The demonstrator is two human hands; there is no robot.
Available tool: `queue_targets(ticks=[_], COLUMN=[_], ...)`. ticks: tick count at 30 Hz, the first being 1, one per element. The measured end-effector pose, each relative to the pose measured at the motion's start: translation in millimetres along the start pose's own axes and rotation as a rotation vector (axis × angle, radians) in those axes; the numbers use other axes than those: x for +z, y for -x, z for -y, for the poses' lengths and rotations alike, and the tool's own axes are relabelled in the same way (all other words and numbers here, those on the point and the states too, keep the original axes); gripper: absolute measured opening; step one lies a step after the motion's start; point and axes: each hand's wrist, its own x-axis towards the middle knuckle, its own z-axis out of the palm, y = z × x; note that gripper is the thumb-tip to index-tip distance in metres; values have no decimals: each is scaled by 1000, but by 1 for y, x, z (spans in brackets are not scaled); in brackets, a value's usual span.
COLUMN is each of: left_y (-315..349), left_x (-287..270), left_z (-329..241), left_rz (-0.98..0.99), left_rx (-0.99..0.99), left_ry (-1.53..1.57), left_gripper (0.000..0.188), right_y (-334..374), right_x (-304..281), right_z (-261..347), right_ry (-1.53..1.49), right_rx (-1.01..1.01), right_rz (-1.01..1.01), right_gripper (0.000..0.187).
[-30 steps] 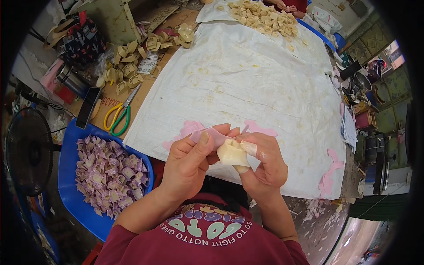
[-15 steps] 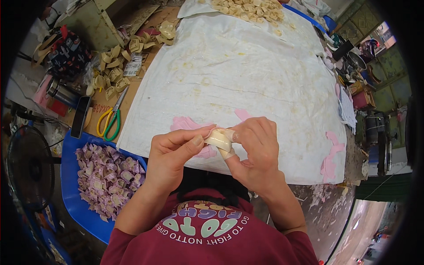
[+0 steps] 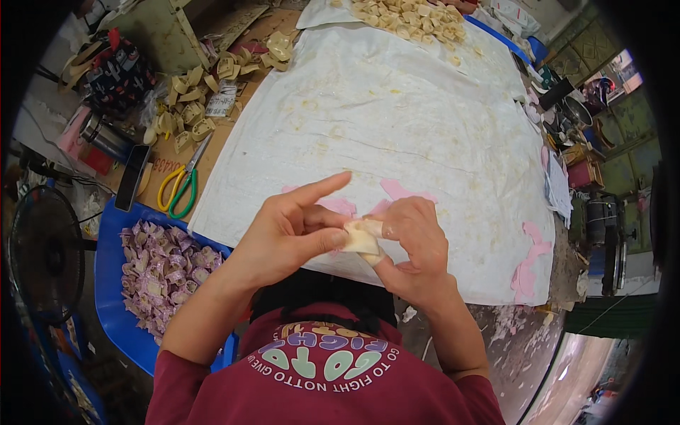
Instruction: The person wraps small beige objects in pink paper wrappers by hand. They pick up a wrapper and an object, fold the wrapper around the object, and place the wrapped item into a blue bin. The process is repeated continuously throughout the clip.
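Both my hands meet over the near edge of a table spread with a stained white cloth [image 3: 368, 120]. Between them is a small cream-coloured curved piece [image 3: 361, 239]. My left hand [image 3: 273, 237] pinches its left side with the thumb and bent fingers, the index finger stretched out free. Thumb and fingers of my right hand [image 3: 419, 244] grip the right side; pale wraps cover that thumb and index finger. Just beyond the hands lie thin pink cut-outs [image 3: 406, 191] on the cloth, partly hidden by my fingers. Whether pink material sits on the held piece I cannot tell.
Scissors with yellow and green handles [image 3: 181, 190] and a phone [image 3: 132, 177] lie at left, near tan curved pieces [image 3: 191, 110]. A blue basin [image 3: 108, 283] holds purple-covered pieces [image 3: 159, 273]. Cream pieces [image 3: 411, 20] are heaped at the far end. Pink scraps [image 3: 528, 265] lie at right.
My left index finger has lifted off the piece and now points outward. The piece has turned in my fingers. More of the pink cut-outs on the right shows.
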Motion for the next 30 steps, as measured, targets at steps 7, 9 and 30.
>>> queue_targets(ticks=[7, 9, 30], left_y=[-19, -22, -12], left_x=[-5, -8, -8], left_z=[-20, -18, 16], left_rz=[162, 169, -116], left_rx=[-97, -98, 363], left_ry=[-484, -483, -635], left_gripper=[60, 54, 5], right_y=[-1, 4, 8], right_x=[13, 16, 29], right_z=[-4, -5, 0], right_ry=[-11, -94, -553], right_rx=[-9, 154, 823], right_rz=[26, 46, 73], right_gripper=[26, 23, 19])
